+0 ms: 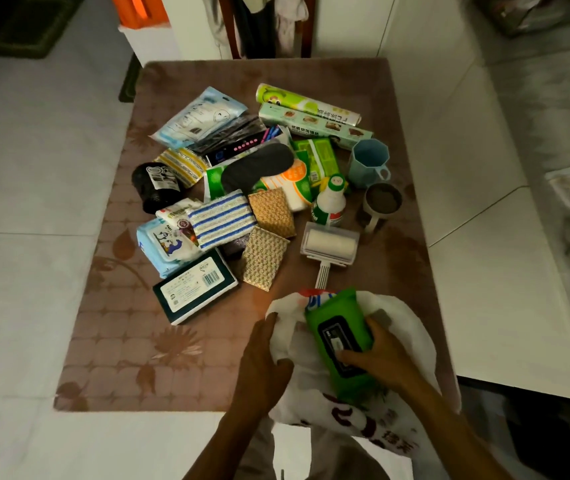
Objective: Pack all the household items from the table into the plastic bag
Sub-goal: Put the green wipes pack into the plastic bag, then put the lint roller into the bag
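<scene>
The right hand curls round a soft green wipes pack with a black flip lid, thumb across the lid, holding it in the mouth of the bag — thin, crinkled white plastic with dark red characters too distorted to read. The left hand pinches the bag's left rim, fingers folded over the film. The bag lies at the table's near right edge. Beyond it the remaining items sit in a loose heap: a white lint roller with a ribbed handle, two gold-woven scouring pads, a blue-striped sponge, a dark green tissue box showing a barcode label, a pale blue faceted cup, a metal mug, a white bottle with a green label, and a long film box printed with Chinese text. The table wears a brownish-pink cloth patterned with squares and leaves — around it, pale floor tiles and a white bench to the right.
</scene>
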